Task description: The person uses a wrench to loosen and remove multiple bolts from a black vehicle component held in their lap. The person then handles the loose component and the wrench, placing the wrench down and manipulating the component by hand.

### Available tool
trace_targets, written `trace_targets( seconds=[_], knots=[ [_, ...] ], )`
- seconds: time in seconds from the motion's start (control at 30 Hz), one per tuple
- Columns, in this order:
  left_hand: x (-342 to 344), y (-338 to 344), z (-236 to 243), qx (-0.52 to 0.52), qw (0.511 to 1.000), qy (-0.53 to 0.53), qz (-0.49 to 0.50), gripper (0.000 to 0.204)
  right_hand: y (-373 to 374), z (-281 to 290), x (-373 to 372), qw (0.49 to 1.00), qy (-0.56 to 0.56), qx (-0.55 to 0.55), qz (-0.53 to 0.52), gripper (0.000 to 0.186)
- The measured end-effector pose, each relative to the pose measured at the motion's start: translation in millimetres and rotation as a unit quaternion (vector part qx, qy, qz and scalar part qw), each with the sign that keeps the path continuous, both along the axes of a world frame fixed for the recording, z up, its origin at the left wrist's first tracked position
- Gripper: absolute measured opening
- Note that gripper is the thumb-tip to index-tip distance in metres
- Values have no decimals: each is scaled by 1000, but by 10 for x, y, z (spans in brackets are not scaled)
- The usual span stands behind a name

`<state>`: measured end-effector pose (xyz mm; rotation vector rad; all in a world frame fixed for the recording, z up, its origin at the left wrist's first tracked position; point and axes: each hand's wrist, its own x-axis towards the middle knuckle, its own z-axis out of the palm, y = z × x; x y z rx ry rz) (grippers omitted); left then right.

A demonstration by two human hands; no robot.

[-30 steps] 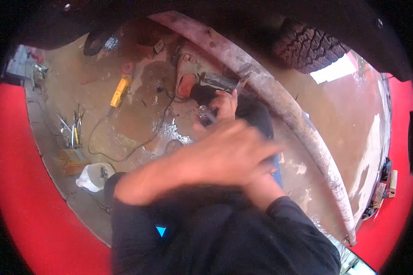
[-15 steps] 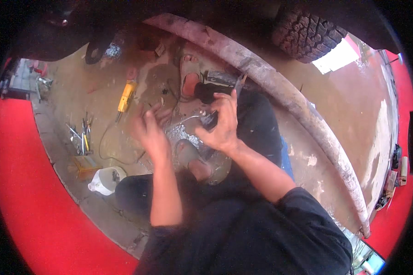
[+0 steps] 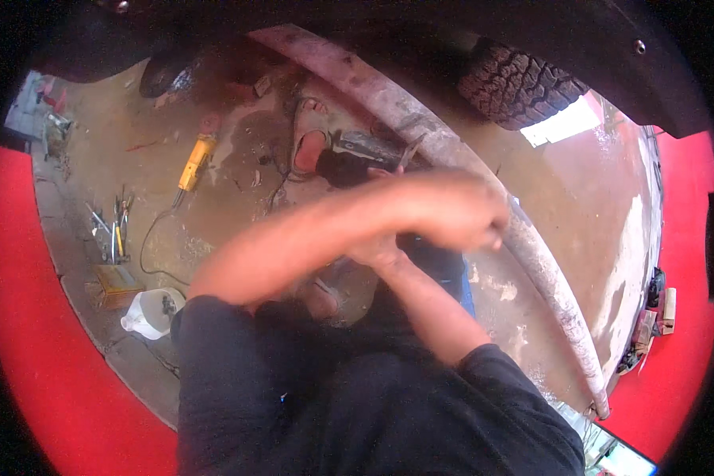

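Observation:
My left forearm crosses in front of me to the right. My left hand (image 3: 460,213) is blurred near the long pale curved pipe (image 3: 527,238), its fingers turned down and smeared; whether it holds anything I cannot tell. Beneath that forearm is my right hand (image 3: 377,251), mostly hidden. A narrow flat metal tool (image 3: 410,151) sticks up past the forearm, with a fingertip of my right hand beside it. My sandalled foot (image 3: 311,147) rests on the wet floor beyond.
A yellow corded power tool (image 3: 197,163) lies at the left. Nearer are several hand tools (image 3: 115,230), a wooden box (image 3: 117,285) and a cut white jug (image 3: 147,313). A tyre (image 3: 523,86) stands at the far right under a dark vehicle body (image 3: 357,20). A dark metal bar (image 3: 365,147) lies near my foot.
My left hand has swung across to the right, over my right hand, and now covers most of it. The thin shiny rod seen between my hands before is hidden. The view has shifted slightly.

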<state>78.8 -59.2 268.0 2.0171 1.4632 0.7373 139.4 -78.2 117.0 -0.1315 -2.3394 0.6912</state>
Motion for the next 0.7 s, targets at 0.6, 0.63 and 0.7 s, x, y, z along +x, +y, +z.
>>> trace_targets(
  seconds=[0.6, 0.63, 0.7],
  knots=[
    [165, -2171, -508, 250, 746, -463, 408, 57, -148, 255, -153, 991, 99, -88, -19, 55],
    [171, -2136, -496, 265, 757, -460, 381, 54, -125, 252, -131, 991, 93, -91, -19, 55],
    [212, -2102, -416, 245, 776, -463, 351, 50, -73, 238, -70, 992, 89, -92, -3, 55]
  ],
)
